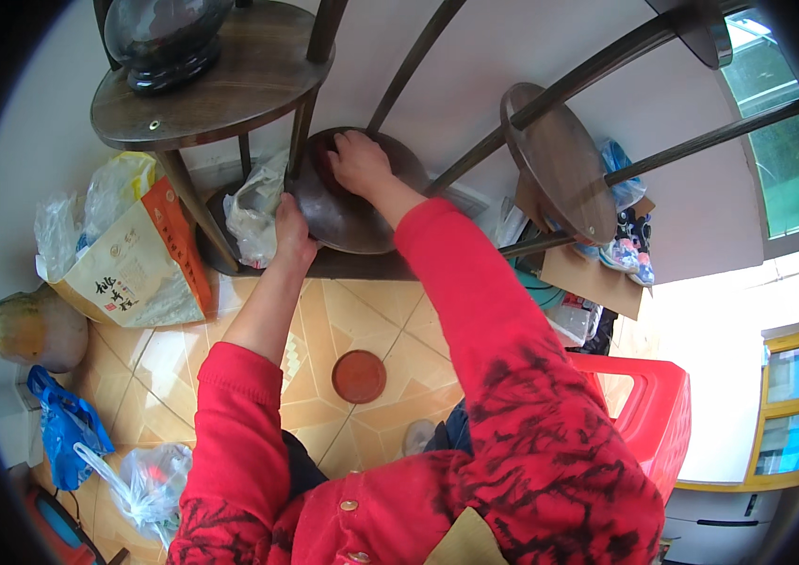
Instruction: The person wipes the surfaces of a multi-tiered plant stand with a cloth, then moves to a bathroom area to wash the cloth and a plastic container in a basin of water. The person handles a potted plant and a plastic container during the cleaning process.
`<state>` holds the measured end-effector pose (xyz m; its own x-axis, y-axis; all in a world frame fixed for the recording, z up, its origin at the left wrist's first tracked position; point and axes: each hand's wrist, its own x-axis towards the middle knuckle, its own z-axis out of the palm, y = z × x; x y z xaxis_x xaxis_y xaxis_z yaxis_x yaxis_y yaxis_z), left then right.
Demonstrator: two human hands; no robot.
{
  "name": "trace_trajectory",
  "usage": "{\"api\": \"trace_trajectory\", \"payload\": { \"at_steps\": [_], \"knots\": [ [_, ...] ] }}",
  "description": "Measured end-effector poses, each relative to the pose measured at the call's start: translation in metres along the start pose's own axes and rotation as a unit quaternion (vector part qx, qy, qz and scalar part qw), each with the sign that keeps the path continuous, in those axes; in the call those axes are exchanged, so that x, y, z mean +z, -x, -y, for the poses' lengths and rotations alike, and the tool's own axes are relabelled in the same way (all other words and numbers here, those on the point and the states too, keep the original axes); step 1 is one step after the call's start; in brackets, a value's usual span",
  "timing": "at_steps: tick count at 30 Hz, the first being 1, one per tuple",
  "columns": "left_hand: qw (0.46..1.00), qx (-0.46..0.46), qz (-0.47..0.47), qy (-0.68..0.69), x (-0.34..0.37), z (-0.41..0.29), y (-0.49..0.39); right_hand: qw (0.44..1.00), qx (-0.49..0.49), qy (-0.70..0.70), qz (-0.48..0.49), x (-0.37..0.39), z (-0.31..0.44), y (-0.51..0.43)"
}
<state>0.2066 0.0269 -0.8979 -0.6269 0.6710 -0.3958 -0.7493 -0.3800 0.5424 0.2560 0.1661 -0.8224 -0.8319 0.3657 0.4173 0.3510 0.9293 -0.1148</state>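
Note:
A low round shelf (350, 226) of dark polished wood, part of a tiered stand, lies in front of me. My right hand (360, 166) rests on its top toward the back, fingers bent down. A dark red patch shows beside those fingers; whether it is a cloth or a reflection is unclear. At the shelf's left rim is my left hand (293, 233), thumb up along the edge and the other fingers mostly hidden. Just left of that hand, a crumpled clear plastic bag (254, 215) sits on the stand's dark base.
A dark glossy vase (163, 42) stands on the higher left shelf (258, 78). Another round shelf (562, 162) juts out at right. A paper carrier bag (138, 261), a blue bag (71, 431), a reddish-brown saucer (359, 376) and a red plastic stool (654, 409) surround me.

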Motion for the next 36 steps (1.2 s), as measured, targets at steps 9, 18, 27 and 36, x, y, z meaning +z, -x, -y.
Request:
{"api": "trace_trajectory", "payload": {
  "at_steps": [9,18,27,36],
  "knots": [
    [1.000,-0.004,-0.001,-0.031,-0.005,0.006,-0.012,0.991,-0.107,-0.084,0.015,-0.047,0.019,0.109],
    [0.999,-0.030,0.003,-0.035,0.011,-0.008,0.015,0.949,0.265,0.136,-0.103,-0.018,-0.040,0.021],
    [0.997,0.015,-0.037,-0.064,-0.002,0.006,-0.005,0.965,0.231,0.121,-0.027,-0.011,-0.034,0.013],
    [0.998,0.009,-0.058,-0.035,0.002,0.007,-0.002,0.987,0.050,0.125,-0.087,-0.001,0.000,0.008]
  ]
}}
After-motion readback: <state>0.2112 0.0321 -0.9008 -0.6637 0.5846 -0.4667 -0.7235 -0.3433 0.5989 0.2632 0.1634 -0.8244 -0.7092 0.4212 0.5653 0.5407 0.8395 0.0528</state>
